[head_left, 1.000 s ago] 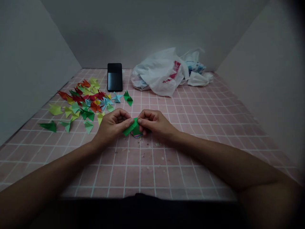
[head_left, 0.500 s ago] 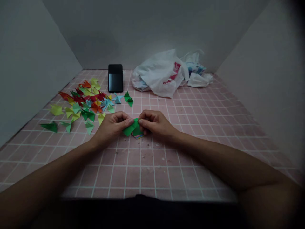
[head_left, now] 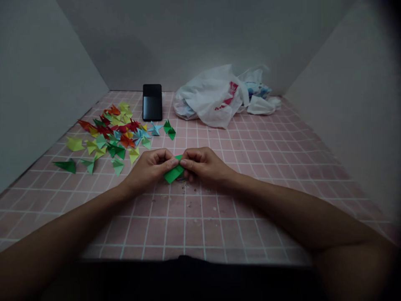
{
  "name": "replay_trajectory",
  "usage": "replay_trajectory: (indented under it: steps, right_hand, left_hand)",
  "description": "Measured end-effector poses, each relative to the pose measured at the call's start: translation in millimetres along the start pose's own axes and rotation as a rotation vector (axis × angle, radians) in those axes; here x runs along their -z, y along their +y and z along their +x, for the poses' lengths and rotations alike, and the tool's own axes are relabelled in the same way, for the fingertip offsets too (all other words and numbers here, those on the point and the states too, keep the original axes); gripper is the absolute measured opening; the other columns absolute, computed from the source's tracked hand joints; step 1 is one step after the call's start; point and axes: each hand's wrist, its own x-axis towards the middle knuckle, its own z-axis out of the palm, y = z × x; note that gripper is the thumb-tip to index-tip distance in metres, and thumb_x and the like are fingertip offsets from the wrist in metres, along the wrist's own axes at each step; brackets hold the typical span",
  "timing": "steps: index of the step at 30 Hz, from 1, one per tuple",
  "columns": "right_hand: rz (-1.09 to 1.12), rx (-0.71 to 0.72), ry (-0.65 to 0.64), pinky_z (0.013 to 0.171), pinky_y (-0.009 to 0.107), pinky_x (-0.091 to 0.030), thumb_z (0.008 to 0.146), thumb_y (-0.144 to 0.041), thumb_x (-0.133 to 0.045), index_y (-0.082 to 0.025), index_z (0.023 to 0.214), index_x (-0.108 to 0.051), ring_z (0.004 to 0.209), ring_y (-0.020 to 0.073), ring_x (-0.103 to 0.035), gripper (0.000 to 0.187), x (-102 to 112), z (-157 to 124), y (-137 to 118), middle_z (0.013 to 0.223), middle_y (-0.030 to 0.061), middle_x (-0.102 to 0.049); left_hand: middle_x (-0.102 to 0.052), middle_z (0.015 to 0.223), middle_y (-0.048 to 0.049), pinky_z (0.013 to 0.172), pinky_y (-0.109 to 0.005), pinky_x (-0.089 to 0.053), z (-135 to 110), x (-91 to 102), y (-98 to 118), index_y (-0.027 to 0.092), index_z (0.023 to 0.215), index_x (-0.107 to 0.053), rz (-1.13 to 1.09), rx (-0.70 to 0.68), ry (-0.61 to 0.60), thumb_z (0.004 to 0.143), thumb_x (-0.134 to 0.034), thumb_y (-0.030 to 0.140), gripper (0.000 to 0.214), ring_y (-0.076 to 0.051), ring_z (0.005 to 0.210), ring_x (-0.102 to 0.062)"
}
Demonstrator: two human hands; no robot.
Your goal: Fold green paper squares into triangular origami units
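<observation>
A small folded piece of green paper (head_left: 173, 172) is pinched between both hands just above the pink tiled table (head_left: 250, 196). My left hand (head_left: 150, 167) grips its left side with thumb and fingers closed. My right hand (head_left: 203, 164) pinches its upper right edge, fingers curled. Under the hands a sliver of a small stack of coloured paper (head_left: 181, 179) shows, mostly hidden.
Several folded paper shapes (head_left: 109, 136) in red, green, yellow and blue lie scattered at the left. A black phone (head_left: 152, 102) leans at the back wall. Crumpled white plastic bags (head_left: 219, 98) sit at the back right. Grey walls close both sides.
The hands have drawn closer together over the green paper, and the fold has turned so its flat face points down left. The coloured stack beneath is now more hidden.
</observation>
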Motion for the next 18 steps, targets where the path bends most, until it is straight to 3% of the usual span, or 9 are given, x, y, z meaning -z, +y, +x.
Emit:
replay_trajectory:
  steps: [4, 9, 13, 18]
  right_hand:
    - [-0.045, 0.027, 0.093, 0.042, 0.020, -0.036, 0.095, -0.036, -0.061, -0.019, 0.067, -0.052, 0.044, 0.0074, -0.048, 0.034, 3.9, 1.6, -2.0, 0.054, -0.0048, -0.053]
    - [0.036, 0.001, 0.206, 0.043, 0.020, -0.041, 0.096, -0.041, -0.059, -0.019, 0.074, -0.057, 0.044, 0.0078, -0.049, 0.031, 9.6, 5.9, -1.5, 0.057, -0.0048, -0.056]
    - [0.053, 0.022, 0.145, 0.043, 0.019, -0.041, 0.094, -0.050, -0.061, -0.019, 0.078, -0.059, 0.045, 0.0082, -0.052, 0.035, 7.3, 5.2, -1.0, 0.058, -0.0042, -0.058]
    - [0.146, -0.065, 0.025, 0.041, 0.018, -0.039, 0.080, -0.053, -0.077, -0.018, 0.070, -0.056, 0.043, 0.0070, -0.052, 0.042, 4.1, 3.5, -1.2, 0.056, -0.0044, -0.059]
  left_hand:
    - [-0.060, 0.059, 0.0021, 0.048, -0.020, -0.040, 0.5, 3.2, 2.1, 0.017, 0.068, -0.063, -0.023, 0.020, 0.033, 0.079, -0.075, 0.040, 0.029, -0.009, 0.051, -0.052]
    - [-0.058, 0.055, 0.0027, 0.044, -0.019, -0.035, 1.7, 3.9, 1.2, 0.017, 0.065, -0.062, -0.161, 0.096, 0.044, 0.078, -0.078, 0.040, 0.031, -0.008, 0.047, -0.047]
    - [-0.057, 0.053, 0.0027, 0.043, -0.019, -0.034, 3.1, 1.5, -1.4, 0.017, 0.064, -0.061, -0.285, 0.166, 0.011, 0.075, -0.080, 0.042, 0.033, -0.007, 0.046, -0.046]
    - [-0.056, 0.054, 0.0028, 0.044, -0.018, -0.036, 2.5, -0.7, -4.5, 0.016, 0.064, -0.062, -0.327, 0.222, 0.001, 0.073, -0.083, 0.042, 0.035, -0.007, 0.046, -0.046]
